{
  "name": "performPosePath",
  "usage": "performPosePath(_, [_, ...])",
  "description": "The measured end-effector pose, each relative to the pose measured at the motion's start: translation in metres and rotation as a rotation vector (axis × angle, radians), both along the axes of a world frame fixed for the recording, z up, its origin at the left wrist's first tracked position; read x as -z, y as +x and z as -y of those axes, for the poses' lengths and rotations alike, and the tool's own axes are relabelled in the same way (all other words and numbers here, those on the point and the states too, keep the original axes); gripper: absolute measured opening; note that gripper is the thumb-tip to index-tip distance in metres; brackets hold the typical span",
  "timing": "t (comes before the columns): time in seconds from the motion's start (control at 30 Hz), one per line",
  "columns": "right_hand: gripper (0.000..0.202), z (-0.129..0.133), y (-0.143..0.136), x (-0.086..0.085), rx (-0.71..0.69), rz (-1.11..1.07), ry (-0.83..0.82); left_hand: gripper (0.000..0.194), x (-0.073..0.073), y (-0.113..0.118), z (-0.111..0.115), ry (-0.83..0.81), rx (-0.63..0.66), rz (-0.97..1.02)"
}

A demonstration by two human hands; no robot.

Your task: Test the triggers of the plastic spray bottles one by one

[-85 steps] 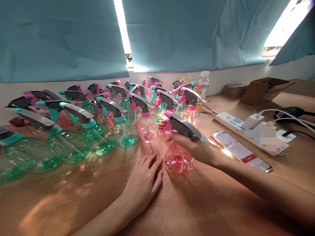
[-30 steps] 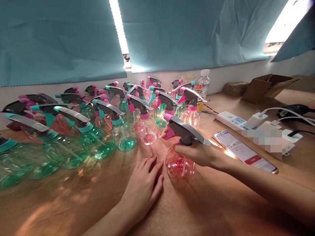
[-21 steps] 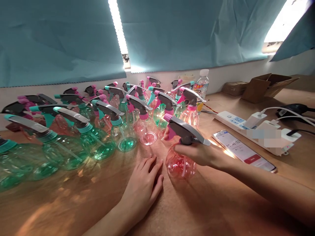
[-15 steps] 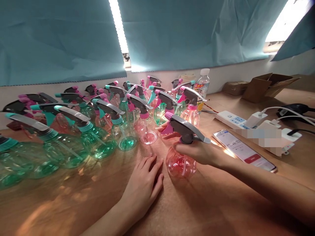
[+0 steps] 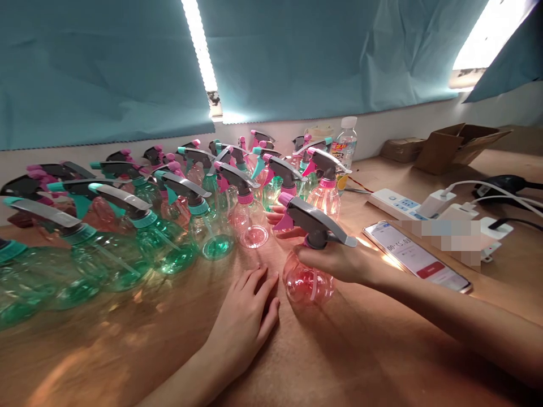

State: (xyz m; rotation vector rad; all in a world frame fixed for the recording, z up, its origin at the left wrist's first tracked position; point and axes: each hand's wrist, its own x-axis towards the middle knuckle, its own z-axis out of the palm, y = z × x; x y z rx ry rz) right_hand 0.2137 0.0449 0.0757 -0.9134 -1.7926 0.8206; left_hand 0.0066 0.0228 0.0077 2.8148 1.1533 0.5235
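Note:
My right hand (image 5: pixel 335 261) is around the neck of a pink spray bottle (image 5: pixel 307 282) with a grey and pink trigger head, standing upright on the table; its fingers reach behind the bottle. Left of it, my left hand (image 5: pixel 244 311) lies flat on the wooden table (image 5: pixel 169 362) with its fingers spread, holding nothing. Beyond my hands stand several spray bottles. The nearest are a clear pink one (image 5: pixel 252 223) and a green one (image 5: pixel 210 232); another green bottle (image 5: pixel 167 243) is farther left.
To the right lie a phone (image 5: pixel 416 257) showing a timer and a white power strip (image 5: pixel 394 204) with plugged-in chargers and cables. Behind them is an open cardboard box (image 5: pixel 445 150). A clear drink bottle (image 5: pixel 348 138) stands near the wall, below blue sheeting (image 5: pixel 297 62).
The whole view has shifted slightly. My right hand remains around the pink spray bottle, and my left hand still lies on the table.

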Motion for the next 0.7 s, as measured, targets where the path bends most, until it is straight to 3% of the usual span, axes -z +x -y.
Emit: performPosePath(0.7, [0.063,0.0002,-0.001,0.0019,-0.011,-0.037,-0.024,0.034,-0.0003,0.0007,0.0017,-0.019,0.003,0.003])
